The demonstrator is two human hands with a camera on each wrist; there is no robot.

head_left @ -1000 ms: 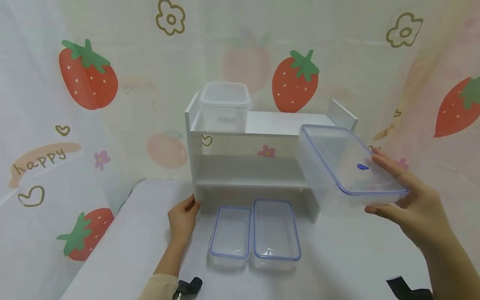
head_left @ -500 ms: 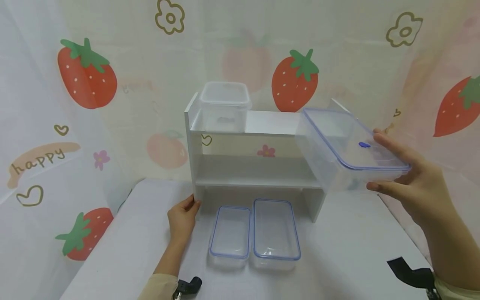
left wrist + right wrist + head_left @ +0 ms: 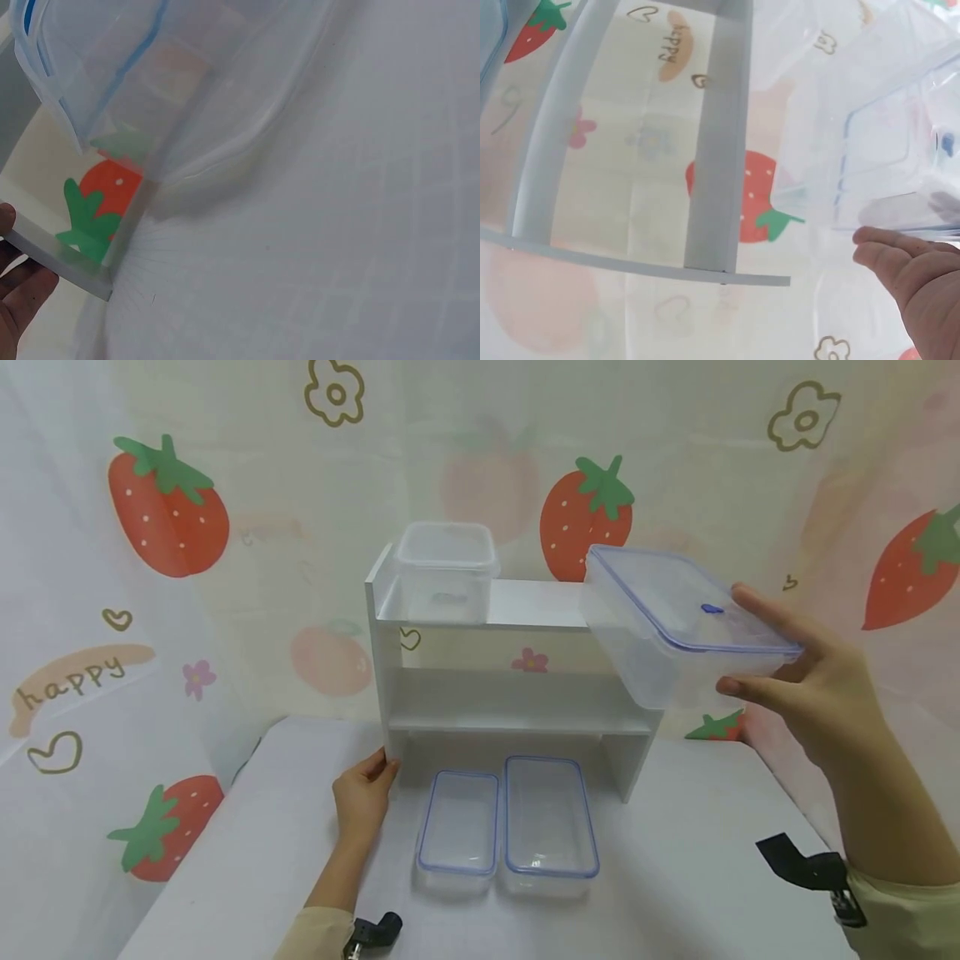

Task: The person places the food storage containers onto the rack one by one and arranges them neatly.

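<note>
**In mid-air at the right: a long, clear rectangular plastic box with a blue-rimmed lid [image 3: 660, 602], far end toward the shelves**

The right hand [image 3: 806, 681] is gripping the box round its near right corner, thumb lying across the front end, fingers reaching the lid's edge. The long axis is running from that hand toward the back left. In the head view, the far end is overlapping the right end of a white shelf unit of flat boards [image 3: 517, 700]; whether they are touching cannot be told. The left hand, well apart from the box, [image 3: 363, 797] is pinching the front edge of the unit's left side panel [image 3: 382, 668], low down.

Any move of the box seems to be turning on its far end and the top board [image 3: 536, 602]: leftward, open board is extending to a squarish frosted plastic container [image 3: 447, 577], standing by the raised left side.

Below, on a white table [image 3: 697, 827], a smaller clear blue-rimmed box [image 3: 459, 827] and a larger clear blue-rimmed box [image 3: 551, 822] are standing side by side. Behind, a pale strawberry-printed sheet [image 3: 315, 527] is hanging.
</note>
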